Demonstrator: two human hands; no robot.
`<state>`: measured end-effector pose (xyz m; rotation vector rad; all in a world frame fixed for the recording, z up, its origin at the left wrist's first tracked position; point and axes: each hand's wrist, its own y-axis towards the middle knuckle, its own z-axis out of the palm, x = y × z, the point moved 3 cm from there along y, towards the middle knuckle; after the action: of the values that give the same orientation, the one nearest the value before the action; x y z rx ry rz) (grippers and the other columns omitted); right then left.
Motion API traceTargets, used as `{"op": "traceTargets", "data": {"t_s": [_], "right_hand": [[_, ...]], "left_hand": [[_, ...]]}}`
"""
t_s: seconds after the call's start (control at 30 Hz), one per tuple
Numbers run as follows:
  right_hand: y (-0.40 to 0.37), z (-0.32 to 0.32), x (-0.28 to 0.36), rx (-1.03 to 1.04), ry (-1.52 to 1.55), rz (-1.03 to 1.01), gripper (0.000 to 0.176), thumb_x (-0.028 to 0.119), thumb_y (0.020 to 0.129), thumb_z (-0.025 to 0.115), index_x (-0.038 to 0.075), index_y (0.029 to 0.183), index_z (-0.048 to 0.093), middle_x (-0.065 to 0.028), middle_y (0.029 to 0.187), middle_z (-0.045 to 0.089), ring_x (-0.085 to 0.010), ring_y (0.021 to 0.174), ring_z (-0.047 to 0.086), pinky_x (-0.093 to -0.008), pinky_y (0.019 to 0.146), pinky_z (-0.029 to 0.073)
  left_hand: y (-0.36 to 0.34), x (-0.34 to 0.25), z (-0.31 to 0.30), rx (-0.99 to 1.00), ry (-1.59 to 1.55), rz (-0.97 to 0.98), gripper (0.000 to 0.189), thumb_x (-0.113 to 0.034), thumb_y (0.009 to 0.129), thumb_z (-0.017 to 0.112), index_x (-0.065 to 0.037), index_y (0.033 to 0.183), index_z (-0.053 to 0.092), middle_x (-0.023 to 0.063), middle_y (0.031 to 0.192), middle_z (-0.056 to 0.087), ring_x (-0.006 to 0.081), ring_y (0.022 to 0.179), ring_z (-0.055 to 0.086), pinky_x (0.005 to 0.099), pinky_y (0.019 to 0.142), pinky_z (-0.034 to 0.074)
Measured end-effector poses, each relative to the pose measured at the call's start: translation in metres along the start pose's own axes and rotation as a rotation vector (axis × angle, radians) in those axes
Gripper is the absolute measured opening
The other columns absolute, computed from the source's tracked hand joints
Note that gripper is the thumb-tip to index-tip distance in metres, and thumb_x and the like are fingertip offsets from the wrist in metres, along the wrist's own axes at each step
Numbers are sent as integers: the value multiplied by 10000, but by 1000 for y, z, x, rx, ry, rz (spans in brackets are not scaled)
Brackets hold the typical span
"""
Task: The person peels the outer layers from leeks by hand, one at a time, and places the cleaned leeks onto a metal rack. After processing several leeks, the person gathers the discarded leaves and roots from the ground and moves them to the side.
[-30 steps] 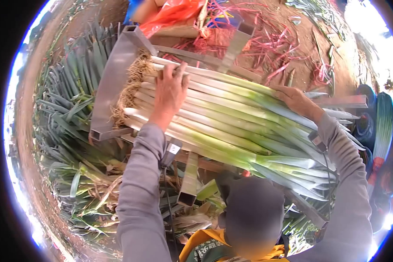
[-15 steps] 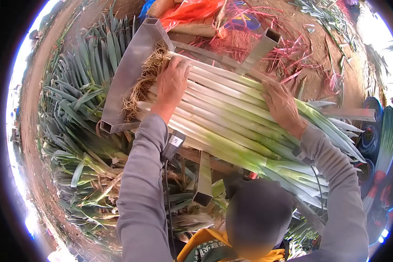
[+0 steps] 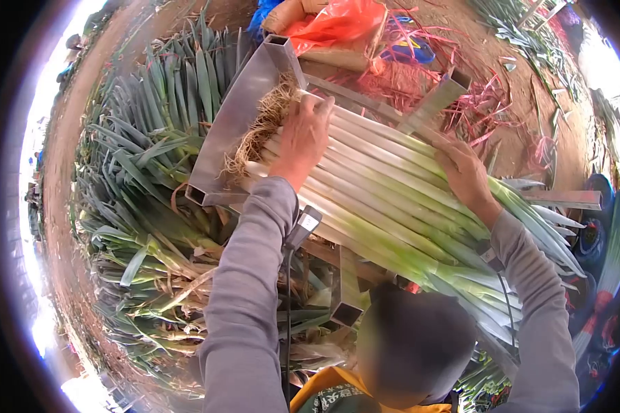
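Observation:
A layer of leeks [image 3: 386,186] lies side by side in a metal frame [image 3: 217,138], white stems to the left and green leaves to the right. Their tangled roots [image 3: 265,124] sit against the frame's left end plate. My left hand [image 3: 303,138] grips the far-side leeks near the root end, fingers curled and partly hidden. Over the far edge, my right hand [image 3: 467,177] bends round the green part of the leeks, fingertips partly out of sight. A small dark device [image 3: 303,226] is at my left wrist, with a cable running down.
A big heap of leeks [image 3: 145,165] lies on the ground at left. Metal posts [image 3: 437,100] rise at the frame's far side. Behind are pink strings [image 3: 479,100] and an orange-red plastic bag [image 3: 341,24]. A tied leek bundle [image 3: 610,261] is at far right.
The whole view has shifted, so the frame and leeks appear further right and slightly lower. My left hand's fingers look more curled; both hands stay at about the same spots on the leeks.

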<state>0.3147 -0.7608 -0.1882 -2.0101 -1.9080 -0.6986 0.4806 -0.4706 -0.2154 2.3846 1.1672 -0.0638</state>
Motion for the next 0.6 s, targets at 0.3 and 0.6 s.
{"op": "traceTargets", "data": {"t_s": [0.3, 0.6], "right_hand": [[-12, 4, 4, -38, -29, -10, 247, 200, 979, 647, 79, 1175, 734, -101, 1084, 677, -305, 1051, 642, -390, 901, 503], [-15, 8, 1, -104, -37, -93, 250, 194, 974, 655, 49, 1164, 729, -112, 1103, 685, -313, 1049, 641, -390, 900, 506]], "left_hand": [[-4, 0, 8, -2, 31, 20, 303, -190, 988, 599, -135, 1275, 678, 104, 1249, 580, 335, 1100, 597, 487, 1027, 425], [-8, 4, 14, 67, 38, 18, 328, -224, 1025, 551, -146, 1333, 631, 88, 1303, 581, 285, 1162, 612, 521, 1078, 375]]}}
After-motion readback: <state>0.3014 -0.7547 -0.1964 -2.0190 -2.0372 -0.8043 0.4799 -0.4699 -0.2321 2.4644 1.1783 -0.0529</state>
